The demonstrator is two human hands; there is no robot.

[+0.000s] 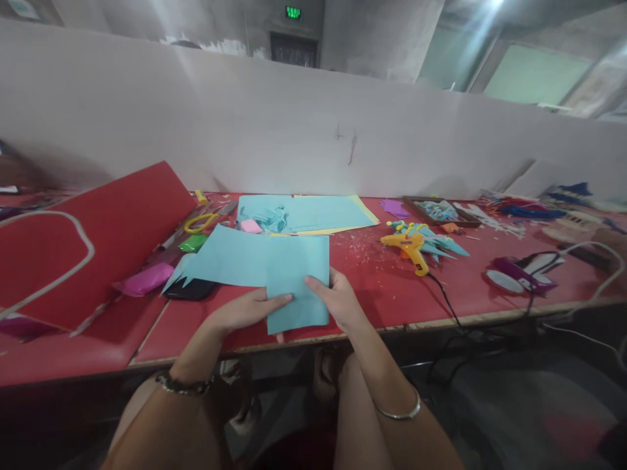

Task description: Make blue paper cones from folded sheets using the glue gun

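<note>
1. Worktop [382, 294], red, runs from the left edge of the view to the right, with a white partition [274, 124] behind its far edge
2. Red board [108, 241] slants up over the left end of the worktop, a white cable [81, 235] curving in front of it
3. Pale blue paper [328, 212] lies flat at the middle of the far edge, yellow paper [367, 212] showing from under it, blue scraps [274, 219] on top
4. Wide blue sheet [235, 258] extends left from behind the held panel, its left end cut into jagged points; I cannot tell whether the 2 are joined
5. Blue panel [298, 261], upright to the view and roughly rectangular, is held at the middle of the near edge
6. Left hand [249, 308] grips the panel's lower left, thumb on the front, a fingertip showing below; right hand [343, 300] pinches its right side, thumb on the front, fingers behind
7. Brown-rimmed tray [467, 222] of scraps sits near the far edge, right of centre
8. Yellow glue gun [409, 248] lies right of the panel, beside pointed blue pieces [441, 245]
9. Yellow-handled scissors [200, 223], pink packet [147, 279] and smaller green packet [193, 243] lie left of centre
</note>
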